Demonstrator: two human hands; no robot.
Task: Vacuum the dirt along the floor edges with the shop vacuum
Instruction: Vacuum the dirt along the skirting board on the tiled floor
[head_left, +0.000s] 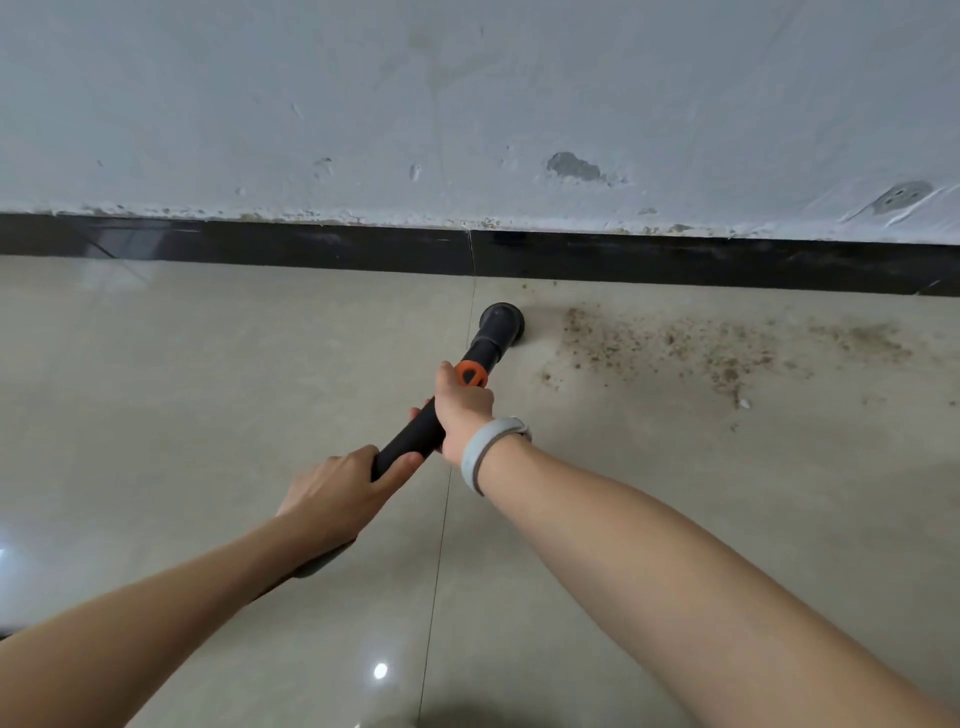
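Black wand (415, 436) gripped in both fists, right hand (464, 410) forward to steer, left hand (337, 493) behind; we keep the nozzle (501, 325) on the floor (208, 389) just left of the dirt (675, 343) near the skirting (675, 260).

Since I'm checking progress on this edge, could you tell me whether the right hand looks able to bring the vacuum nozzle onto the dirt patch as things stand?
Probably yes. The right hand grips the wand, the nozzle sits just left of the dirt patch, and only bare floor lies between them.
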